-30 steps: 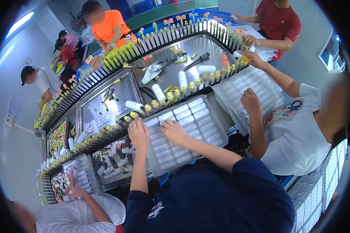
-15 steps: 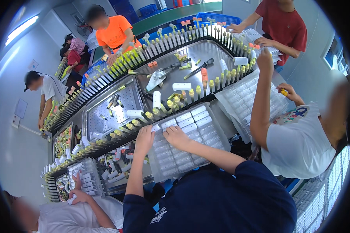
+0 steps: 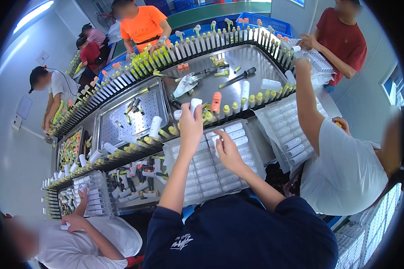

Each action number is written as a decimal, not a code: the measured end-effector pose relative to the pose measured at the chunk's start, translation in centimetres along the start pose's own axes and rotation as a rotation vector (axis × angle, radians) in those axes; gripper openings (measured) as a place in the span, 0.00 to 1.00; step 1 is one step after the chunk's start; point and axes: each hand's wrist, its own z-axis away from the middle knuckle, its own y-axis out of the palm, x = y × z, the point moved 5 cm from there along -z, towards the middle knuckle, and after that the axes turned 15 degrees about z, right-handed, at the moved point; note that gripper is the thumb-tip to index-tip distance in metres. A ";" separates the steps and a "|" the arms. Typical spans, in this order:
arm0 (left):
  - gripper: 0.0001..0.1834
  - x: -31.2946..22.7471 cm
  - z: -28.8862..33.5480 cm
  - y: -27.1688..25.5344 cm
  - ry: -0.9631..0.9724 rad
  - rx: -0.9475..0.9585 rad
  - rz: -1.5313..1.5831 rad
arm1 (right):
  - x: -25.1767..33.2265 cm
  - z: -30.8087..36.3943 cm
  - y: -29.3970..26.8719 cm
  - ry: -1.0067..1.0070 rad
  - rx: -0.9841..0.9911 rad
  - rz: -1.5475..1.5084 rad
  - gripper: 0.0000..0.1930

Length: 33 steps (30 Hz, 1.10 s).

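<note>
My left hand (image 3: 191,125) is raised over the near edge of the rack and closed around a white tubular casing (image 3: 195,106). Lower and to the right, my right hand (image 3: 229,152) curls its thumb and fingers about another white casing (image 3: 217,138), partly hidden, above the clear plastic blister tray (image 3: 193,175). More white casings (image 3: 236,134) lie in the tray's upper right pockets. Just beyond my hands runs a black rack holding upright tubes with yellow tops (image 3: 226,109). An orange casing (image 3: 216,102) stands up from that row.
Past the rack, a steel tray (image 3: 202,60) holds dark tools and a white cloth (image 3: 186,85). A perforated tray (image 3: 116,117) sits left of it. Loose casings (image 3: 137,181) lie at my left. Co-workers stand close on both sides; one person's arm (image 3: 307,101) reaches over the tray at right.
My left hand has risen from the blister tray toward the rack with a white casing in it. My right hand has shifted right over the tray. The tray's upper left pockets show fewer white casings.
</note>
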 end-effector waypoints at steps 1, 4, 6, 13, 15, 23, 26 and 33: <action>0.19 -0.5 -0.7 1.1 0.057 0.001 -0.139 | 0.0 0.2 -0.9 0.033 -0.013 -0.011 0.19; 0.19 -0.9 -2.1 2.7 0.032 0.105 -0.361 | -0.5 0.5 -3.1 0.117 -0.062 -0.041 0.18; 0.20 -0.1 -2.9 3.3 -0.049 0.217 -0.498 | -1.0 0.7 -4.1 0.155 -0.091 -0.058 0.18; 0.22 2.8 -2.7 0.0 0.172 0.032 -1.001 | -4.5 1.3 -4.3 0.271 -0.125 -0.131 0.18; 0.21 4.7 -3.4 -2.6 0.126 0.048 -1.015 | -4.2 1.2 -3.9 0.317 -0.073 -0.198 0.18; 0.25 1.5 1.1 -7.9 0.573 -0.214 -0.928 | -5.6 0.4 -1.3 0.335 0.075 -0.360 0.21; 0.25 2.9 6.2 -8.0 0.598 -0.213 -0.856 | -5.4 1.6 -1.3 0.358 0.071 -0.343 0.22; 0.13 8.7 10.8 -2.4 0.396 0.153 -0.666 | -6.4 2.8 -2.1 0.427 0.050 -0.329 0.21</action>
